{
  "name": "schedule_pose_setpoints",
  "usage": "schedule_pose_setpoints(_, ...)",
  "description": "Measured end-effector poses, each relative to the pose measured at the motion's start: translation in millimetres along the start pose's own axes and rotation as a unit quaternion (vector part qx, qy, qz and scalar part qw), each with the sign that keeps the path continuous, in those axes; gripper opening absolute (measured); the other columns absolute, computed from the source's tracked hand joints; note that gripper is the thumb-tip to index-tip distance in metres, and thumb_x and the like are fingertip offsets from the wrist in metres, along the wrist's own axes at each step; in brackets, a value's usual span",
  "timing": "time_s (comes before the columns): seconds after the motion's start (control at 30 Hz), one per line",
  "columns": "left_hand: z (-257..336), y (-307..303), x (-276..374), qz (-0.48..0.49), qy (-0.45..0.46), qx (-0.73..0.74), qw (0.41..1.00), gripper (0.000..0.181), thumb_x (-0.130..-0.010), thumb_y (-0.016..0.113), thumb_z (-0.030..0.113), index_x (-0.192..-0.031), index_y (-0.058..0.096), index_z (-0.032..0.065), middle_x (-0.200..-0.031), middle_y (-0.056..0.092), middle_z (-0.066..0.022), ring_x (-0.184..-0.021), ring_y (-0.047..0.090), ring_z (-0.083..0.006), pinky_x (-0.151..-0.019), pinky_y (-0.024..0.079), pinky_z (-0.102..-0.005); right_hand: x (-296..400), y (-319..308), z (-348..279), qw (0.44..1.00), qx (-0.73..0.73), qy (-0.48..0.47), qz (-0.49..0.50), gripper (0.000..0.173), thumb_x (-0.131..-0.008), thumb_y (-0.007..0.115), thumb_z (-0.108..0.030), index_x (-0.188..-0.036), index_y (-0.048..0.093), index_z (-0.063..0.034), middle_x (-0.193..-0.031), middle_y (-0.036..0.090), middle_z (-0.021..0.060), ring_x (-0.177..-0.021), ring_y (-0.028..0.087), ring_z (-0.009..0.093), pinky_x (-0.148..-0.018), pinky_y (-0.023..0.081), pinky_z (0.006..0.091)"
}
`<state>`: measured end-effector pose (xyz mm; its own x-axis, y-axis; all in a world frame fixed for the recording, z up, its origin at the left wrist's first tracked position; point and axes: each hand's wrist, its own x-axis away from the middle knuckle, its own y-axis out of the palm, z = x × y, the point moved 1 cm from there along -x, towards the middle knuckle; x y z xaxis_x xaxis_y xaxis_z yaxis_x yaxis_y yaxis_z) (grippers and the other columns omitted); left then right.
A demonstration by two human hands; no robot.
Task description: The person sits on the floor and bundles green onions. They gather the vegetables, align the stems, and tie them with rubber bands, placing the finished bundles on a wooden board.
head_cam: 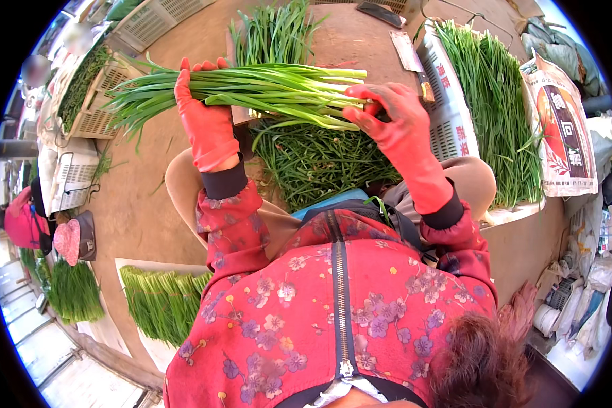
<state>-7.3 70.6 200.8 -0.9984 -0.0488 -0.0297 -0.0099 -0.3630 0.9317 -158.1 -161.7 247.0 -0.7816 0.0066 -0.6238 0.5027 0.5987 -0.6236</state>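
Observation:
A bunch of Chinese chives point(270, 89) lies sideways across my two hands, leaf tips to the left and pale stem ends to the right. My left hand point(204, 122), in a red rubber glove, grips the leaves from below with the thumb in front. At the stem end is my right hand point(395, 120), gloved the same, its fingers bent against the pale ends. Whether it pinches a stem is hard to see. Below the bunch is a heap of loose chive leaves point(321, 163) between my knees. More chives point(275, 35) rest on the wooden board point(344, 35) beyond.
A cleaver point(408, 53) and a dark flat object point(381, 14) lie on the board's right side. A white plastic crate point(441, 97) full of chives stands at right beside a printed sack point(561, 127). Tied chive bundles point(166, 301) lie at lower left. Other crates point(102, 97) stand at left.

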Motion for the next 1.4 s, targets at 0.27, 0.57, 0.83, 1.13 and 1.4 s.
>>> schedule_pose_setpoints(0.27, 15.2, 8.0, 2.9, -0.122, 0.041, 0.038, 0.991, 0.043, -0.085, 0.054, 0.017, -0.124, 0.042, 0.0043, -0.081, 0.055, -0.0046, -0.080, 0.053, -0.0187, -0.092, 0.041, -0.0418, 22.3, -19.5, 21.7, 0.944, -0.225, 0.154, -0.184, 0.010, -0.074, 0.066, -0.004, -0.083, 0.061, -0.0045, -0.080, 0.061, 0.0064, -0.073, 0.058, 0.022, -0.070, 0.046, 0.0289)
schedule_pose_setpoints(0.57, 16.9, 24.9, 14.9, -0.178, -0.006, -0.049, 0.983, 0.048, -0.085, 0.054, 0.016, -0.129, 0.037, 0.0053, -0.078, 0.053, -0.0033, -0.077, 0.054, -0.0168, -0.080, 0.045, -0.0347, 36.4, -40.6, 83.0, 0.982, 0.012, 0.077, -0.170, 0.028, -0.071, 0.063, -0.001, -0.099, 0.059, -0.0047, -0.111, 0.056, 0.0117, -0.101, 0.054, 0.026, -0.085, 0.041, 0.0320)
schedule_pose_setpoints(0.83, -69.4, 76.5, 13.0, -0.192, -0.306, -0.175, 0.916, 0.044, -0.084, 0.055, 0.019, -0.122, 0.044, 0.0002, -0.074, 0.058, -0.0073, -0.070, 0.058, -0.0173, -0.071, 0.049, -0.0320, -8.3, 39.5, 35.6, 0.793, -0.562, 0.103, -0.210, 0.098, -0.075, 0.070, -0.038, -0.142, 0.006, -0.0070, -0.138, 0.030, 0.0138, -0.127, 0.029, 0.018, -0.104, 0.022, 0.0332)
schedule_pose_setpoints(1.13, -95.1, 58.3, -62.1, -0.261, -0.120, -0.553, 0.782, 0.044, -0.085, 0.058, 0.030, -0.121, 0.049, 0.0077, -0.092, 0.061, -0.0063, -0.089, 0.055, -0.0201, -0.074, 0.044, -0.0334, -37.0, 52.7, 39.4, 0.626, -0.622, 0.442, -0.160, 0.024, -0.082, 0.061, -0.025, -0.096, 0.060, -0.0061, -0.075, 0.062, 0.0029, -0.062, 0.060, 0.016, -0.057, 0.050, 0.0291)
schedule_pose_setpoints(1.4, -18.4, -101.7, -117.1, 0.146, 0.125, -0.481, 0.856, 0.038, -0.084, 0.059, 0.019, -0.112, 0.051, -0.0046, -0.101, 0.058, -0.0101, -0.089, 0.054, -0.0166, -0.080, 0.044, -0.0290, -160.5, 83.3, 98.9, 0.753, -0.539, 0.363, -0.099, 0.027, -0.079, 0.066, -0.031, -0.087, 0.063, -0.0053, -0.074, 0.064, 0.0047, -0.065, 0.059, 0.014, -0.066, 0.048, 0.0265)
